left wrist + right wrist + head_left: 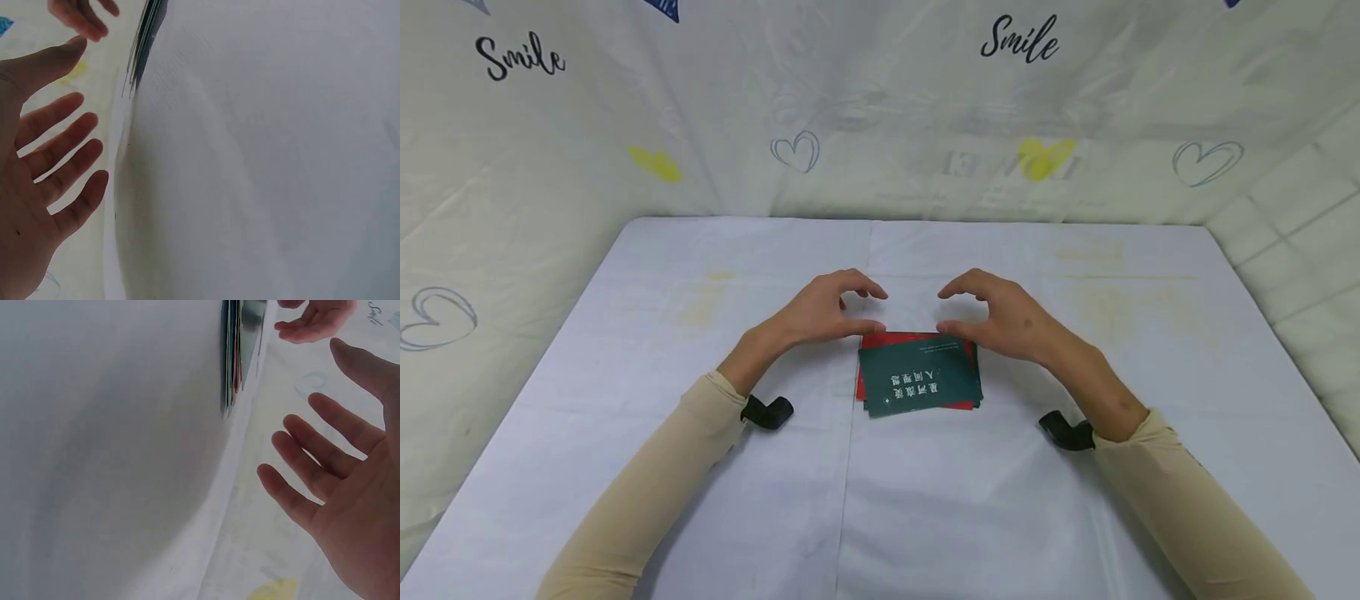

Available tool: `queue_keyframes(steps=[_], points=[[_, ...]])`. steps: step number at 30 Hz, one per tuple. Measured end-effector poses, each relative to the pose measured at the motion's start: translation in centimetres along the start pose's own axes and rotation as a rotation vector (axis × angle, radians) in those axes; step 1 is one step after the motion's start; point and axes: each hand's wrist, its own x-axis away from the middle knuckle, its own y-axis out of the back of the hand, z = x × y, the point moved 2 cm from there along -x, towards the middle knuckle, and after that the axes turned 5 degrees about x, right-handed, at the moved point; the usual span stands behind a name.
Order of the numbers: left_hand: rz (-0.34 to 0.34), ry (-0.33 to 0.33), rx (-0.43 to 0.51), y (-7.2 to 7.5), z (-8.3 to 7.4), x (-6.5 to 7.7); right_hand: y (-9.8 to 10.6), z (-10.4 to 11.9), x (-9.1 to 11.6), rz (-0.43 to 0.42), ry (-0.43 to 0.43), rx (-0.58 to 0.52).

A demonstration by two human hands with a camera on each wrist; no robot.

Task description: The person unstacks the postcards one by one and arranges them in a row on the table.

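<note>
A small stack of cards point(921, 379) lies on the white-covered table, a dark green one with white characters on top and red ones showing beneath it, their edges not lined up. At the stack's far left corner is my left hand point(823, 310), fingers relaxed and spread, holding nothing. Across from it, my right hand point(1011, 315) is at the far right corner, its thumb overlapping the green card in the head view, with nothing in its grasp. Both wrist views show the fingers apart; the stack's edge point(232, 362) appears at the top of the right wrist view.
The white tablecloth point(737, 517) has a crease running toward the front and faint yellow stains. Behind the table hangs a pale curtain point(895, 100) printed with hearts and "Smile". A black wrist device point(767, 412) sits at the left sleeve, another point(1066, 432) at the right.
</note>
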Motion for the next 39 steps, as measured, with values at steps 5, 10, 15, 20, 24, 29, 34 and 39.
queue_keyframes(steps=[5, 10, 15, 20, 24, 29, 34, 39], points=[[0.027, -0.003, 0.019, -0.3, -0.1, 0.2, -0.2, 0.1, 0.2, 0.005, 0.051, -0.009], [0.045, -0.013, 0.018, -0.4, -0.4, 0.5, -0.4, 0.3, 0.4, 0.031, 0.092, -0.014], [0.071, -0.022, 0.02, -0.5, -0.9, 0.8, -0.8, 0.5, 0.8, 0.096, 0.105, 0.002], [0.098, -0.024, 0.025, -0.7, -1.5, 1.1, -1.1, 0.6, 1.0, 0.143, 0.106, 0.022], [0.123, -0.029, 0.04, -0.9, -1.8, 1.2, -1.3, 0.5, 1.1, 0.155, 0.112, 0.024], [0.159, -0.036, 0.049, -1.1, -1.8, 1.4, -1.5, 0.5, 1.3, 0.168, 0.152, -0.007], [0.197, -0.044, 0.018, -1.2, -1.8, 1.6, -1.8, 0.7, 1.6, 0.173, 0.182, -0.016], [0.235, -0.041, 0.001, -1.5, -1.9, 1.7, -1.8, 0.7, 1.9, 0.187, 0.165, -0.005]])
